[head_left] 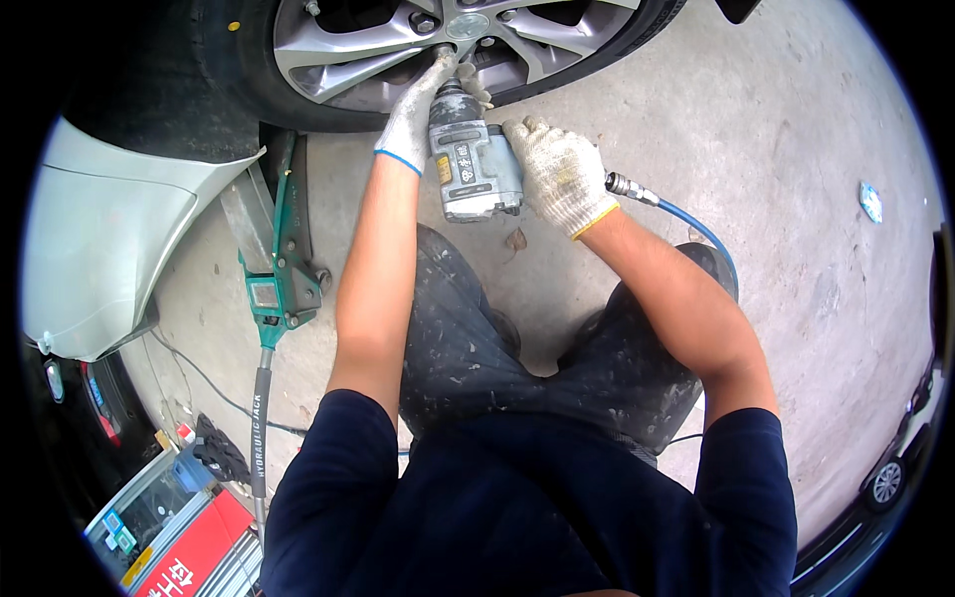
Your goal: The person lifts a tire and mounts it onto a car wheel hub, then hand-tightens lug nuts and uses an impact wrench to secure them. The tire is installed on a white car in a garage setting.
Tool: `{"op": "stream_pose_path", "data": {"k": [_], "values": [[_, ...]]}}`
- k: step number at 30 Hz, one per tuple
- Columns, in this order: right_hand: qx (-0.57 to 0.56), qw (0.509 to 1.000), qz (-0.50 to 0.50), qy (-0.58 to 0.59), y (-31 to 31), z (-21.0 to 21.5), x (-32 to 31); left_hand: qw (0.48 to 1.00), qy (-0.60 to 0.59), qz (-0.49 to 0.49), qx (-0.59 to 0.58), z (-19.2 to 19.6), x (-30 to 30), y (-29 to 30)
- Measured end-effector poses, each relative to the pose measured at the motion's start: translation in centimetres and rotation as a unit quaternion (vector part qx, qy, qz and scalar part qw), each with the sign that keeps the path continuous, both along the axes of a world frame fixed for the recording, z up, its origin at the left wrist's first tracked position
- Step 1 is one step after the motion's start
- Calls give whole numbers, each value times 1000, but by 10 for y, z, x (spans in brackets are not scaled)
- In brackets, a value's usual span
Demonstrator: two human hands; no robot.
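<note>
A grey air impact wrench [477, 169] points away from me at the wheel [328, 50], a silver alloy rim with a black tyre [239, 90]. My right hand [562, 174], in a knitted work glove, is closed round the wrench's handle. My left hand [410, 117], gloved too, wraps the nose end of the wrench, with fingers on both sides of it close to the hub. Whether the socket sits on a lug nut is hidden by those fingers. A blue air hose [696, 227] runs from a metal coupling beside my right hand.
A green hydraulic floor jack [282, 269] stands at the left, its long handle [262, 428] reaching toward me. Beyond it is a pale car body panel [109, 239]. A dark cable [214, 383] crosses the concrete floor [796, 199]. A small blue-white wrapper [870, 202] lies far right.
</note>
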State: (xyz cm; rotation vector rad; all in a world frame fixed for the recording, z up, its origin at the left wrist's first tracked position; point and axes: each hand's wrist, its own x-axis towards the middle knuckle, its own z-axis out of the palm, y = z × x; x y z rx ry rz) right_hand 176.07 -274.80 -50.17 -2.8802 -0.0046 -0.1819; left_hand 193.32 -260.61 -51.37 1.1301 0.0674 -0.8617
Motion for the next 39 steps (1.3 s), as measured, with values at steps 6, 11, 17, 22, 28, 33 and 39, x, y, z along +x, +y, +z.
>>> {"op": "stream_pose_path", "data": {"k": [6,11,17,22,28,33,39], "values": [[42,999,-11,9,-5,-2,-3,999,43,-20,-15,3,-19,11],[13,1000,-13,13,-9,0,2,999,11,0,42,12,-69,25],[11,999,-41,3,-8,-11,3,993,73,88,-38,11,-78,15],[15,999,-30,-8,-13,-11,2,993,43,113,14,2,-76,10],[14,1000,-19,-15,-14,-10,6,992,62,109,-8,7,-75,6],[-29,999,-34,-27,-12,-12,3,993,14,117,15,-1,-72,6],[-48,999,-15,2,-13,-12,6,992,24,119,16,1,-74,5]]}}
